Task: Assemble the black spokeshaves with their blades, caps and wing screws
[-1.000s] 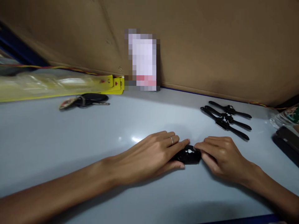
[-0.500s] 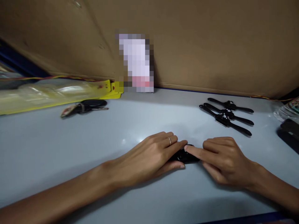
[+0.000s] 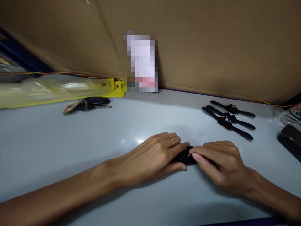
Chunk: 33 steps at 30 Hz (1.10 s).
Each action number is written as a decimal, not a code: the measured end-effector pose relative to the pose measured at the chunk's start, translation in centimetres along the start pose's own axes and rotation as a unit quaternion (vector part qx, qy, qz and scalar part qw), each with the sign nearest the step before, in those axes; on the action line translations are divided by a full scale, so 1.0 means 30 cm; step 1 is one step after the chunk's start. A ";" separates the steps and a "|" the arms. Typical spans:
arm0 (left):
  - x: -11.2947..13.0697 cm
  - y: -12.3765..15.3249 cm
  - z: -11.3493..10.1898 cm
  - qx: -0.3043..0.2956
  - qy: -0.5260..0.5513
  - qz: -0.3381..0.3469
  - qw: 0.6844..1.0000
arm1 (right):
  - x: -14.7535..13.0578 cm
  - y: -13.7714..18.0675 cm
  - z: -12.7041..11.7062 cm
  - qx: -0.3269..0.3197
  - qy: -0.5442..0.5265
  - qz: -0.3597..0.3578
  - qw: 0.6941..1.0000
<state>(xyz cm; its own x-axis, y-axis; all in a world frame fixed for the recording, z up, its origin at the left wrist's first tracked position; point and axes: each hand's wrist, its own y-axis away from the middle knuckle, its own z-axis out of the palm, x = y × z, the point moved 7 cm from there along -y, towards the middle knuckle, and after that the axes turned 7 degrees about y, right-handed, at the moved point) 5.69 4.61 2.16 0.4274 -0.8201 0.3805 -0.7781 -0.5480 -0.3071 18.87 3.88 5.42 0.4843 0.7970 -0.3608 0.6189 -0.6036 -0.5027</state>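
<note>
My left hand [image 3: 162, 153] lies over the left part of a glossy black tool [image 3: 184, 157], thumb along its near side and fingers on the far side. It looks like a spokeshave, with its ends hidden by my hands. My right hand [image 3: 223, 163] pinches thumb and index finger at a small silver piece [image 3: 189, 153] on top of the tool, which looks like a screw. Behind my right hand lie three black spokeshaves [image 3: 229, 121], close together on the grey tabletop [image 3: 82, 150].
Keys with a black fob [image 3: 94, 102] lie at the left, before clear-and-yellow packaging [image 3: 70, 89]. A blurred white-and-pink item [image 3: 143, 62] leans on the cardboard wall [image 3: 211, 47]. A black object [image 3: 290, 138] and a clear plastic item [image 3: 289, 116] are at the right edge.
My right hand has gone from an outstretched index finger on the tool to a thumb-and-index pinch at the silver piece. My left hand stays in place; the view has shifted slightly.
</note>
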 end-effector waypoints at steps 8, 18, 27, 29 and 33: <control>0.012 -0.003 -0.009 0.008 -0.048 0.014 0.999 | 0.039 0.020 0.016 -0.033 0.084 -0.013 0.996; 0.021 0.003 -0.007 0.013 -0.057 0.051 0.997 | 0.018 0.012 0.023 -0.057 0.033 -0.018 0.998; 0.012 0.005 -0.003 0.006 -0.046 0.029 0.999 | 0.045 0.018 0.023 -0.059 0.064 0.002 0.996; 0.005 0.005 -0.006 0.003 -0.036 0.009 0.999 | 0.054 0.018 0.018 -0.064 0.051 0.014 0.997; 0.003 0.002 -0.007 -0.009 -0.030 -0.009 0.999 | 0.085 0.020 0.011 -0.082 0.059 0.045 0.994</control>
<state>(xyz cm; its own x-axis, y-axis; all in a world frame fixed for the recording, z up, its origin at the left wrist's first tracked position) 5.56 4.54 2.36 0.4684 -0.8183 0.3331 -0.7779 -0.5607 -0.2838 20.28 5.56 3.95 0.6052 0.7381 -0.2982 0.6581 -0.6746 -0.3343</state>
